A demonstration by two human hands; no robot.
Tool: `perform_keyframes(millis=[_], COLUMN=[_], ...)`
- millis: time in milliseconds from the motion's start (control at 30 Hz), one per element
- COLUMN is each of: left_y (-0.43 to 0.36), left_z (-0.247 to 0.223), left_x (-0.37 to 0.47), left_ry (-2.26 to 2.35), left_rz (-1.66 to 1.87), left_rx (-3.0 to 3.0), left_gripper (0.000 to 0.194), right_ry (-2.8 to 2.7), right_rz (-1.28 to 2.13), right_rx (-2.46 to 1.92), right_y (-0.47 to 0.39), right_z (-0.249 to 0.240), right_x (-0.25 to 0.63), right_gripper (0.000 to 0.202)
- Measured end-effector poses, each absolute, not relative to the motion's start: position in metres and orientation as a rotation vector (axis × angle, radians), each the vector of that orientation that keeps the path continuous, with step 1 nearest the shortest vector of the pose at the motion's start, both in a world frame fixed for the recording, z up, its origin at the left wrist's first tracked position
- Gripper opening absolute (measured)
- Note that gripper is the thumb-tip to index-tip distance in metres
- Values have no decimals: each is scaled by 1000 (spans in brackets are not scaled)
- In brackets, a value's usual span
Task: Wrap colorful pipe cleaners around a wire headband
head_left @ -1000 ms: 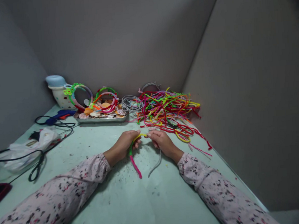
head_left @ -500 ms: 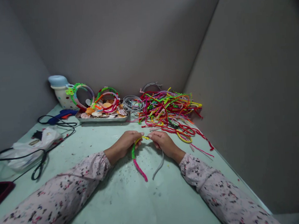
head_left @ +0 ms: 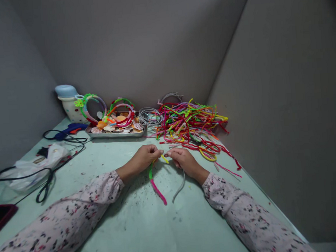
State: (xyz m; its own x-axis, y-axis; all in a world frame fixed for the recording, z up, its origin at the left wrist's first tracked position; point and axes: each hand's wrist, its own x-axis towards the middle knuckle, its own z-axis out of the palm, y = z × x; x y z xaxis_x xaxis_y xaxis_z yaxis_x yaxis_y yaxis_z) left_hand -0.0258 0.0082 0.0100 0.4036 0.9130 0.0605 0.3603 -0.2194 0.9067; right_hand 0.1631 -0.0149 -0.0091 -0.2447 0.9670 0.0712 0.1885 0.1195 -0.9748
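Observation:
Over the middle of the table, both hands are close together on one curved grey wire (head_left: pixel 179 189). A fuzzy pipe cleaner covering, pink (head_left: pixel 158 192) then green, wraps the wire's left part, which hangs below my left hand (head_left: pixel 147 158). My left hand is closed, its thumb and finger pinching a yellow pipe cleaner (head_left: pixel 165 159) whose short end sticks out to the right. My right hand (head_left: pixel 184 160) is pinched on the wire, with the bare grey end hanging under it. The fingers hide the spot where yellow meets wire.
Beyond my hands, a metal tray (head_left: pixel 118 135) holds shells and wrapped hoops. A pile of colourful pipe cleaners (head_left: pixel 191 120) lies at the back right, beside coiled grey wire (head_left: pixel 150 116). Leftward are a blue-lidded jar (head_left: pixel 71 104), a plastic bag (head_left: pixel 33 169) and black cable (head_left: pixel 51 174).
My left hand has shifted slightly right and up. The yellow end, earlier stretched between both hands, now points downward from my left fingers. My right hand has barely moved.

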Motion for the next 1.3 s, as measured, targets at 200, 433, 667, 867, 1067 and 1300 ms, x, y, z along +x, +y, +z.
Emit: perform_keyframes(millis=[200,433,667,867,1067,1300], left_y=[5,8,4,-3,-4,-7], left_z=[13,10,15,20,20,21], left_x=[-26,-26,-26,-26,-25,-25], left_ry=[1164,1181,1297,1365,1354,1346], left_rz=[818,753,762,769,797,839], left_rx=[1791,1779,2165,2302,2235,2285], left_gripper=[37,36,27,26,27,22], right_ry=[-1574,-1559,-1554,-1547,-1536,-1545], right_rz=[1190,1211,1214,1220,1206,1209], right_rx=[-1168,-1165,-1181,-1183,-1186,-1182], right_y=[-16,-15,-14,-14,-16,-15], right_z=[-6,-8,-9,-8,-6,-6], right_x=[162,162,162,162,161,161], right_gripper=[24,24,25,27,28,29])
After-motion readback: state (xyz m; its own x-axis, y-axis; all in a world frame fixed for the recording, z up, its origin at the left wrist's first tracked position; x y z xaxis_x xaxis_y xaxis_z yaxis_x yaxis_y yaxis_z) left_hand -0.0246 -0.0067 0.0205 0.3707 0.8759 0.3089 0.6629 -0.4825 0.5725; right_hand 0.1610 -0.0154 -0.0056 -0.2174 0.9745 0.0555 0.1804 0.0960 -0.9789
